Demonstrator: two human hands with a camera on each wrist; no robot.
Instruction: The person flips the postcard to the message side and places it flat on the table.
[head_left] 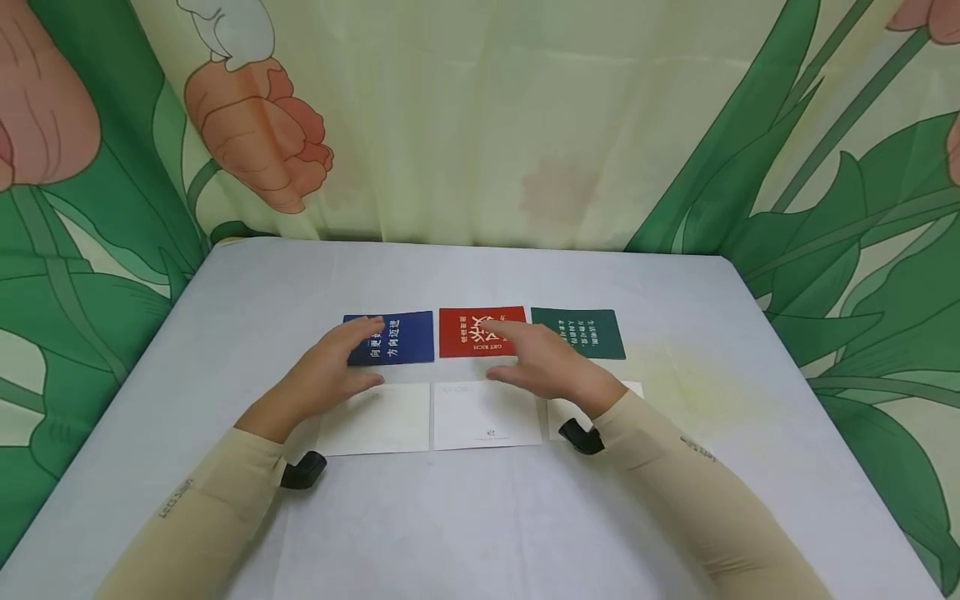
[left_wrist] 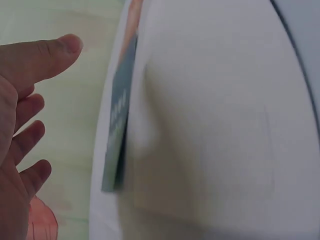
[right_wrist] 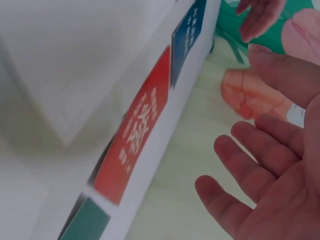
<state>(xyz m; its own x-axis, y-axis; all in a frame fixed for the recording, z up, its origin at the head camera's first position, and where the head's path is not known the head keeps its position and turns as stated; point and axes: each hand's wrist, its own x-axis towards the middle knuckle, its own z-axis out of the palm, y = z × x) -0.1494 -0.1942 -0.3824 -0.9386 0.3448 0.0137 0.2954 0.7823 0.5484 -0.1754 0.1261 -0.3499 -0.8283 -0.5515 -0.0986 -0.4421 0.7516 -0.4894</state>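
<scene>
My left hand [head_left: 322, 375] is held over the left end of the cards, thumb and fingers spread with nothing between them. It overlaps the blue card [head_left: 415, 337] and the left white card [head_left: 386, 425]. My right hand [head_left: 551, 362], also spread and holding nothing, reaches in from the right. In the head view it partly covers the red card [head_left: 461, 337], which bears large white characters, and the green card [head_left: 603, 342]. Below the coloured row lie the middle white card [head_left: 487, 421] and the right white card [head_left: 561, 410], the latter largely hidden by my right wrist.
The cards lie in two rows on a white-covered table [head_left: 420, 525]. A curtain [head_left: 480, 125] printed with flowers and leaves hangs behind the table's far edge. Each sleeved wrist carries a black camera mount, such as the left mount [head_left: 303, 472].
</scene>
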